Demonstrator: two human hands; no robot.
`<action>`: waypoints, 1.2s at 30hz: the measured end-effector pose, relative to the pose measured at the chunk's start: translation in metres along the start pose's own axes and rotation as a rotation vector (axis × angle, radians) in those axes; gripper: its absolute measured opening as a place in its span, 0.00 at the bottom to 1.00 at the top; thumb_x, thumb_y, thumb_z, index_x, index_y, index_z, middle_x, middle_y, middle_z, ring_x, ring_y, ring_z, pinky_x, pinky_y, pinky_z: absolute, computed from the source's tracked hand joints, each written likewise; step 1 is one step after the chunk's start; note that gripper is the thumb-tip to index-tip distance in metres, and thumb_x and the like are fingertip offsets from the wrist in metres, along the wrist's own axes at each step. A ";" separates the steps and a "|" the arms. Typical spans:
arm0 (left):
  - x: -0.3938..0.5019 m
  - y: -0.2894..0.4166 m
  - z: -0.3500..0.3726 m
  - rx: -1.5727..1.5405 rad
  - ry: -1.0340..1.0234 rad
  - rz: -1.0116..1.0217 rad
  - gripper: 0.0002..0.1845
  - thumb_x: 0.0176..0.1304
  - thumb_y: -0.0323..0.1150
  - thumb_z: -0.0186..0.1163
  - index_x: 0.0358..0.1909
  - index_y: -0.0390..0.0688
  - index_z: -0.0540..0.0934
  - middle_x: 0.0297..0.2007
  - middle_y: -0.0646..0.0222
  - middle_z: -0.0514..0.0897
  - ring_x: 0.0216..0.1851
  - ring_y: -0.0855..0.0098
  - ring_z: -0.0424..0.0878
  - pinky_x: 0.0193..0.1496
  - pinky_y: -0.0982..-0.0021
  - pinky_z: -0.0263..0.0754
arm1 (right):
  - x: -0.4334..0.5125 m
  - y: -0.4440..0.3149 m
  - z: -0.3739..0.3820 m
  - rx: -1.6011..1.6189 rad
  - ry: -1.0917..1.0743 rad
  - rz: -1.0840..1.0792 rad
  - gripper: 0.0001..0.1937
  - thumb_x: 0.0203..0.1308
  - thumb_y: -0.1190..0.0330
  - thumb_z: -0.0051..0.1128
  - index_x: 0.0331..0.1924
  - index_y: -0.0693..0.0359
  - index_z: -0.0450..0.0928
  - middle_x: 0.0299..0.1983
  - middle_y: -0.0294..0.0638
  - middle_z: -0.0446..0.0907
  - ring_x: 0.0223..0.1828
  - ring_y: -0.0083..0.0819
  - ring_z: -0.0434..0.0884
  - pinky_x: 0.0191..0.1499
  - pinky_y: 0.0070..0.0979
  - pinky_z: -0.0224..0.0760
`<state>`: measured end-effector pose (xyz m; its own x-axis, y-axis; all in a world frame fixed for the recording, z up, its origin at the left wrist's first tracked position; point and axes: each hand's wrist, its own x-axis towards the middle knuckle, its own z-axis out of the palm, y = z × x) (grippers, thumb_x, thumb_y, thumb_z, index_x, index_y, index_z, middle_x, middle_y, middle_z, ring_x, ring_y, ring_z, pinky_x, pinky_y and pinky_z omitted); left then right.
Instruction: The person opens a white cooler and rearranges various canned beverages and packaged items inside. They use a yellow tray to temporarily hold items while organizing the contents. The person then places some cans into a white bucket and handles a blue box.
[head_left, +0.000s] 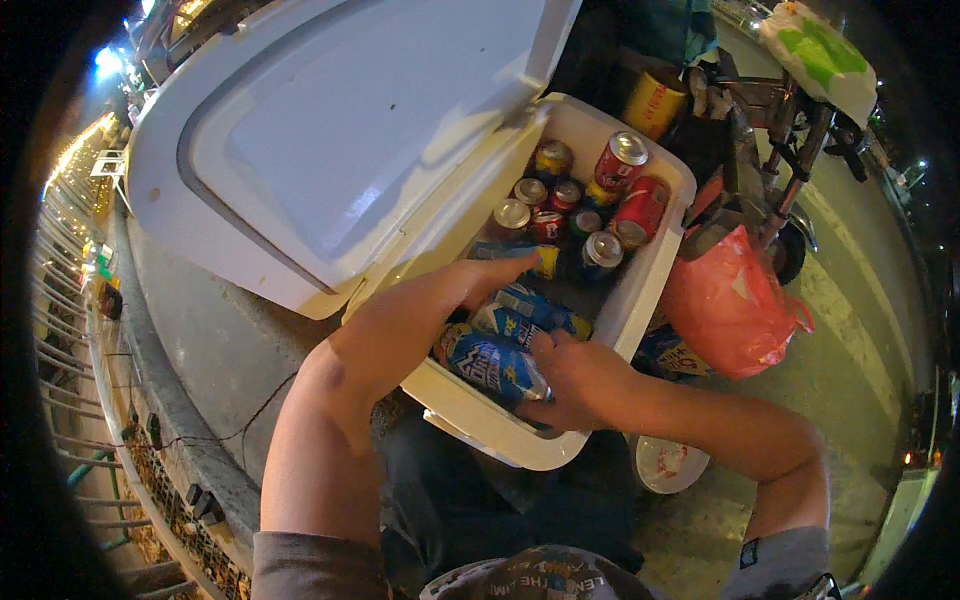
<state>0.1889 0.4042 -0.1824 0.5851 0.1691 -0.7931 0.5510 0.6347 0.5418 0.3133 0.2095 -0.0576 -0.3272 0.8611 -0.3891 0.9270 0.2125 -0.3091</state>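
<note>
An open white cooler (660, 277) holds several drink cans, some upright, some on their sides. My left hand (499, 277) reaches inside, beside a blue and yellow can (551, 260) lying flat; whether its fingers grip that can is hidden. At the near end, my right hand (574, 379) is closed around the right end of a blue can (487, 360) lying on its side. Another blue can (506, 322) lies just behind it. Farther back, a red can (621, 161) stands raised above upright cans, with a second red can (643, 210) tilted beside it.
The cooler's lid (337, 135) is swung up to the left. A red plastic bag (735, 307) is right of the cooler, below a white and green bag (821, 60). A yellow container (654, 105) stands behind; a round lid (671, 463) lies near my right forearm. Metal railings (67, 360) run along the left.
</note>
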 end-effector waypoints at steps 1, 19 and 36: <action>-0.002 0.002 0.004 0.027 0.018 -0.013 0.45 0.73 0.73 0.44 0.76 0.47 0.69 0.68 0.62 0.81 0.66 0.60 0.80 0.68 0.51 0.75 | 0.005 0.000 0.001 -0.061 -0.157 0.016 0.34 0.56 0.46 0.73 0.54 0.66 0.76 0.49 0.57 0.83 0.45 0.59 0.87 0.50 0.50 0.81; 0.051 -0.020 -0.035 0.068 -0.139 0.209 0.19 0.72 0.43 0.60 0.56 0.43 0.85 0.51 0.70 0.90 0.52 0.69 0.86 0.57 0.61 0.84 | 0.205 0.103 0.016 -0.245 0.028 0.146 0.40 0.64 0.70 0.60 0.81 0.54 0.58 0.58 0.59 0.84 0.56 0.56 0.86 0.60 0.48 0.79; 0.158 -0.034 -0.079 0.768 0.422 0.324 0.21 0.61 0.42 0.65 0.52 0.40 0.86 0.53 0.56 0.86 0.49 0.57 0.83 0.50 0.55 0.77 | 0.178 0.114 -0.003 -0.321 -0.357 0.147 0.24 0.58 0.67 0.67 0.61 0.57 0.83 0.60 0.49 0.84 0.65 0.48 0.81 0.63 0.45 0.78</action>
<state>0.2159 0.4688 -0.3481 0.5980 0.6058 -0.5248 0.7289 -0.1389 0.6704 0.3615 0.3886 -0.1594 -0.1796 0.6924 -0.6988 0.9592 0.2808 0.0317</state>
